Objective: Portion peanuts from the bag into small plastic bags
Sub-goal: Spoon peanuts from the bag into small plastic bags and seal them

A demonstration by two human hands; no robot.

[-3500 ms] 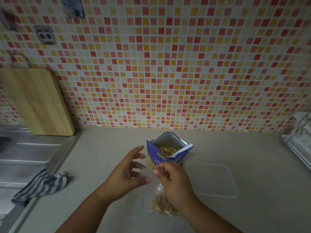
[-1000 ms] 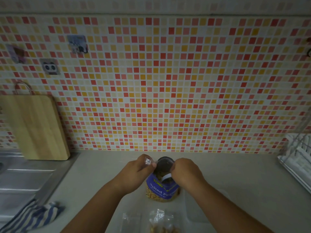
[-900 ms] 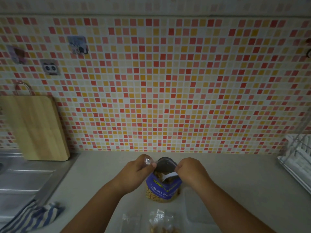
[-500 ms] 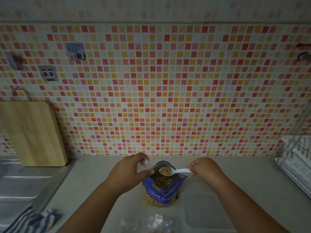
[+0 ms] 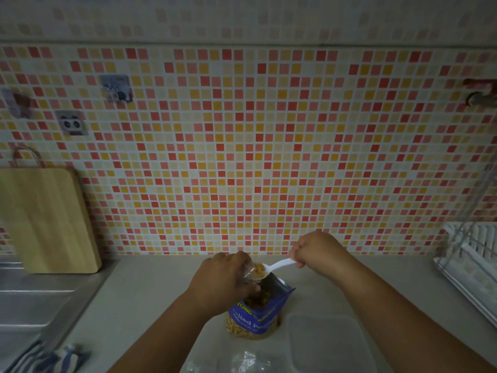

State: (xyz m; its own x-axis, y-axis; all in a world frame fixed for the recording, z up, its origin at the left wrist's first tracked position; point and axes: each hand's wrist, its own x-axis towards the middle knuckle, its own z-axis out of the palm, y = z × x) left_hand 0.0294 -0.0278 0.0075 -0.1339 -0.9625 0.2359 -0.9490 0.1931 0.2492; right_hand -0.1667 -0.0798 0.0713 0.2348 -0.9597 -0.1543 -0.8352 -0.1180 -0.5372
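Head view, kitchen counter, dim light.

1. Peanut bag (image 5: 255,316): glossy blue stand-up pouch with white lettering (only part of it reads). A clear lower panel shows pale nuts. The mouth is spread open and dark inside. It stands upright on the counter (image 5: 150,292), centre foreground, between the two forearms.

2. Small plastic bag (image 5: 250,271): clear, crinkled film, held just above the pouch's mouth. The left hand (image 5: 220,284) grasps it, fingers curled and pinching its rim.

3. Spoon (image 5: 281,264): smooth white plastic. Its bowl is heaped with peanuts (image 5: 259,269) and sits at the opening of the small bag. The right hand (image 5: 314,251) has its fingers clenched round the handle end.

4. Spare bags (image 5: 247,362): clear film lying flat at the lower edge, in front of the pouch; contents too blurred to tell.

5. Lid (image 5: 328,343): translucent plastic, a rounded rectangle, flat on the counter just right of the pouch.

6. Counter: matte, pale grey-beige.

7. Wall (image 5: 242,157): mosaic of small square tiles in red, orange, yellow and white.

8. Cutting board (image 5: 45,219): pale wood with rounded corners, leaning upright against the wall at left.

9. Drainboard (image 5: 32,300): ridged stainless steel, far left.

10. Cloth (image 5: 45,359): blue-and-white stripes, crumpled, lower left corner.

11. Dish rack (image 5: 473,259): white wire, right edge.
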